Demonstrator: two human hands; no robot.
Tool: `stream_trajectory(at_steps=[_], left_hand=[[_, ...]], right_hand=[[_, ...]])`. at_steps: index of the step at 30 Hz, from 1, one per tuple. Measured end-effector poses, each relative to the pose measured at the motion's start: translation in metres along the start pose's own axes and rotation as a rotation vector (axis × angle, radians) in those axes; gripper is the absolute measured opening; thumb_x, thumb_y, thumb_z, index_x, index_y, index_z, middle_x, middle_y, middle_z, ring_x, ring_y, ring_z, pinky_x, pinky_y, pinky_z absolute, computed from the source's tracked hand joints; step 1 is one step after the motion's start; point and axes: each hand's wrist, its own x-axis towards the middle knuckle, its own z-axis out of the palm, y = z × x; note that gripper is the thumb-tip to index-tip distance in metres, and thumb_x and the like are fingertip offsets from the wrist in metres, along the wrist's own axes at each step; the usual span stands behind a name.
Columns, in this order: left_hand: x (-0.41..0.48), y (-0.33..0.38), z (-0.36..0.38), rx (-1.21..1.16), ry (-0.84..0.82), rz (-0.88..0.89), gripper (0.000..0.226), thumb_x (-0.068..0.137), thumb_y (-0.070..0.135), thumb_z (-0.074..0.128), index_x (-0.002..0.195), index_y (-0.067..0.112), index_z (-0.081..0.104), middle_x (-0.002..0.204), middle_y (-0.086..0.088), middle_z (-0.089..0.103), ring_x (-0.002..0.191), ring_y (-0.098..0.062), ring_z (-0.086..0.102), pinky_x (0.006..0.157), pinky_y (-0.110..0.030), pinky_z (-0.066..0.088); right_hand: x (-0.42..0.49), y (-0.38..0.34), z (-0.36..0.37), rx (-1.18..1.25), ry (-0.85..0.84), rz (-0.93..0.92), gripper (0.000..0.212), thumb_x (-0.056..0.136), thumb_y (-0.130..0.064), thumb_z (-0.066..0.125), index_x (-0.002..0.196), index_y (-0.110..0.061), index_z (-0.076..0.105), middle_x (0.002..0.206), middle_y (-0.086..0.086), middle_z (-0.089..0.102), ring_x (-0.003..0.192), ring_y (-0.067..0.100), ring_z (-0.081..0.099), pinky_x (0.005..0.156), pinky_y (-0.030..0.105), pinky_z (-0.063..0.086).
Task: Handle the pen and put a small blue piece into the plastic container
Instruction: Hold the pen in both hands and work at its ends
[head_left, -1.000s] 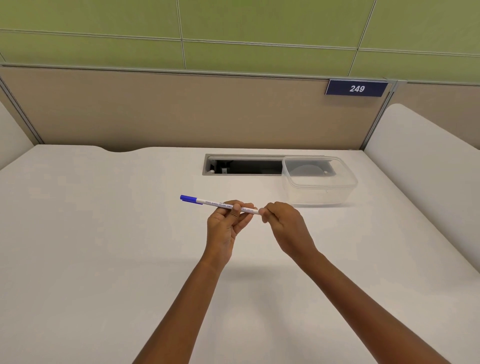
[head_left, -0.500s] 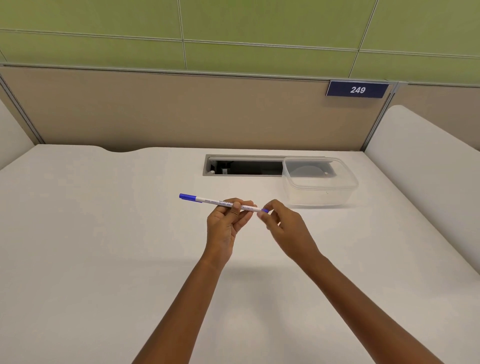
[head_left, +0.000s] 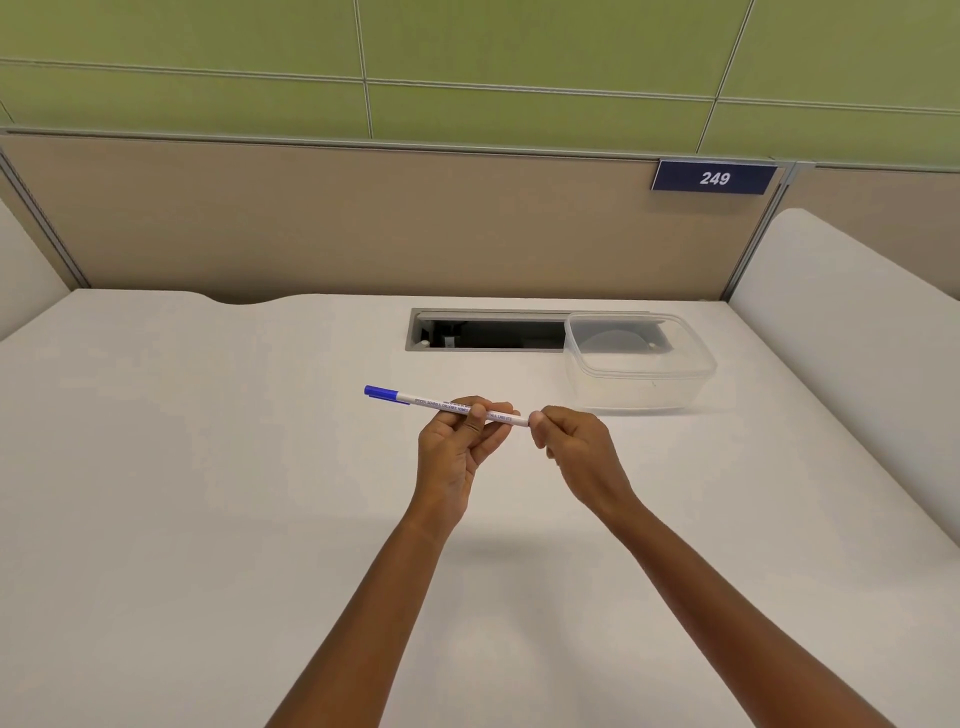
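Right hand (head_left: 574, 444) has closed back over the pen (head_left: 447, 407) tip, blue piece now hidden; left hand (head_left: 460, 441) grips the barrel, centre frame; container (head_left: 641, 364) waits

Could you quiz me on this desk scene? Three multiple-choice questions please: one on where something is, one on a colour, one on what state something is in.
1. Where is the plastic container?
A. on the desk, beyond the right hand
B. in the left hand
C. on the floor

2. What colour is the cap on the pen?
A. red
B. blue
C. green

3. How is the pen held?
A. lying loose on the desk
B. standing in the container
C. lifted above the desk, gripped by the left hand, with the right hand pinching its end

Answers:
1 A, it sits on the desk surface by the cable opening.
2 B, the far tip is blue.
3 C, both hands meet it in the air.
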Motion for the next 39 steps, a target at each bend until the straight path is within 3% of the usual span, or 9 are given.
stream_trajectory(at_steps=[6,8,10,15,19,21,26,33,39], left_hand=[[-0.001,0.0,0.002,0.023,-0.007,0.011,0.017,0.09,0.004,0.045,0.082,0.007,0.059,0.072,-0.003,0.076,0.074,-0.018,0.073,0.063,-0.02,0.058],[-0.001,0.001,0.001,0.018,0.001,0.011,0.016,0.09,0.003,0.045,0.083,0.007,0.059,0.071,-0.003,0.076,0.074,-0.018,0.073,0.063,-0.02,0.058],[-0.001,0.001,0.0,0.005,0.013,0.009,0.016,0.09,0.004,0.045,0.083,0.007,0.059,0.071,-0.003,0.076,0.074,-0.019,0.073,0.063,-0.021,0.058],[0.0,0.001,-0.001,0.0,0.035,-0.002,0.018,0.09,0.004,0.045,0.083,0.007,0.061,0.072,-0.003,0.076,0.074,-0.019,0.073,0.063,-0.021,0.058],[-0.002,0.0,-0.002,0.0,0.038,-0.004,0.018,0.091,0.004,0.044,0.084,0.007,0.06,0.072,-0.002,0.076,0.074,-0.019,0.073,0.064,-0.021,0.059],[-0.002,0.0,-0.002,-0.01,0.036,-0.009,0.018,0.091,0.004,0.044,0.083,0.006,0.06,0.071,-0.003,0.076,0.073,-0.019,0.073,0.063,-0.021,0.058],[-0.002,-0.001,-0.001,-0.042,0.029,-0.016,0.018,0.091,0.004,0.044,0.083,0.006,0.06,0.072,-0.004,0.076,0.074,-0.019,0.073,0.062,-0.021,0.058],[-0.001,0.001,0.002,-0.013,0.008,0.0,0.019,0.091,0.004,0.044,0.082,0.007,0.06,0.072,-0.003,0.076,0.074,-0.019,0.073,0.062,-0.02,0.058],[0.0,0.001,-0.001,-0.026,0.031,-0.006,0.018,0.091,0.004,0.044,0.083,0.007,0.06,0.072,-0.003,0.076,0.074,-0.019,0.073,0.064,-0.021,0.058]], right_hand=[[0.005,-0.004,0.0,0.695,-0.172,0.518,0.046,0.093,-0.025,0.04,0.049,-0.015,0.038,0.035,-0.009,0.033,0.039,0.008,0.032,0.042,0.019,0.03],[0.005,-0.004,0.0,0.606,-0.186,0.501,0.048,0.094,-0.029,0.039,0.049,-0.015,0.043,0.036,-0.007,0.035,0.04,0.009,0.036,0.045,0.019,0.034],[0.003,-0.003,0.001,0.31,-0.139,0.337,0.046,0.095,-0.031,0.038,0.054,-0.014,0.051,0.044,-0.003,0.044,0.046,0.01,0.043,0.052,0.02,0.038],[-0.004,0.005,0.001,-0.236,0.024,-0.161,0.008,0.088,-0.021,0.055,0.084,-0.013,0.055,0.072,0.002,0.057,0.062,0.01,0.048,0.057,0.007,0.037],[-0.005,0.004,-0.001,-0.497,0.054,-0.341,0.009,0.085,-0.012,0.058,0.089,-0.004,0.06,0.082,0.015,0.062,0.074,0.024,0.051,0.063,0.026,0.038],[-0.005,0.003,-0.003,-0.53,0.052,-0.391,0.007,0.084,-0.008,0.058,0.085,-0.001,0.061,0.078,0.018,0.061,0.071,0.027,0.051,0.06,0.026,0.035],[-0.003,0.0,-0.004,-0.373,0.051,-0.282,0.018,0.09,-0.006,0.049,0.082,0.0,0.065,0.076,0.017,0.059,0.071,0.019,0.044,0.059,0.02,0.023],[0.004,-0.007,-0.002,0.169,-0.037,0.16,0.048,0.096,-0.02,0.039,0.051,-0.015,0.052,0.051,0.001,0.048,0.052,0.014,0.046,0.052,0.02,0.038],[0.0,-0.003,-0.001,-0.083,-0.013,0.01,0.029,0.094,-0.026,0.043,0.077,-0.012,0.061,0.061,-0.005,0.055,0.059,0.009,0.05,0.054,0.007,0.038]])
